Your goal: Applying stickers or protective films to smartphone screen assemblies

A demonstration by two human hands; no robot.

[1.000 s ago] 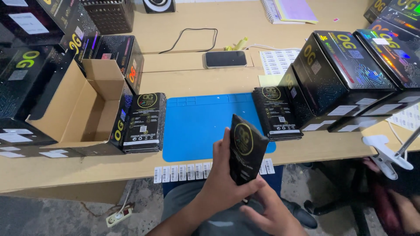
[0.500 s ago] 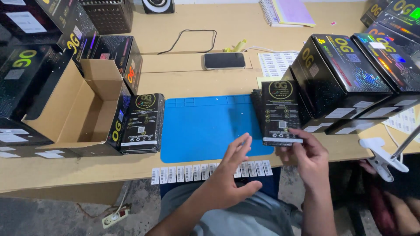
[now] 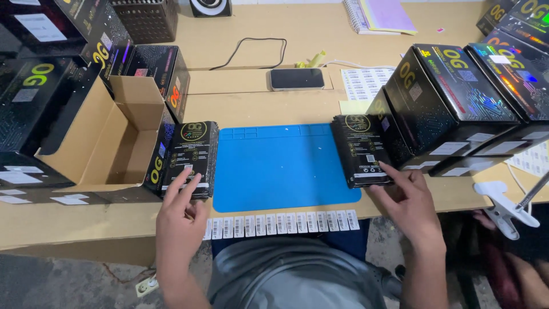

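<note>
The left hand (image 3: 180,220) rests open, fingertips on the lower edge of the left stack of black packets (image 3: 191,157) beside the open cardboard box (image 3: 108,143). The right hand (image 3: 409,200) – grip apart, clamped on nothing – touches the right stack of black packets (image 3: 360,150) (at the blue mat's (image 3: 280,166) edge) on the table (image 3: 251,103).

Small black boxes (image 3: 191,157) under the fingertips: glossy printed card. Blue mat (image 3: 280,169): smooth, matt, rubbery. Open carton (image 3: 108,143): raw brown cardboard. Desk (image 3: 257,109): pale matt wood. Label strip (image 3: 280,223): white paper.
</note>
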